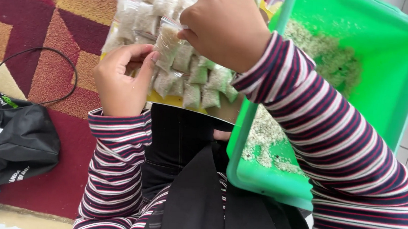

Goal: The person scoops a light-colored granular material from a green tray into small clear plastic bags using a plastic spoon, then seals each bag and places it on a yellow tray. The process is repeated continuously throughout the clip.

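Left of both hands a black bag [16,140] lies on the patterned rug [54,20]. The left hand [121,79] pinches the side of a small clear filled packet [167,44]; the right hand [226,26] is closed on its top edge. Steadying the packet while the top is pressed evenly looks wise. Right of them, a green tub [395,69] holds loose grain

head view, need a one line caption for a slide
Both hands, left and right, pinch a small clear packet of pale grain over a pile of packets, beside a green tub.
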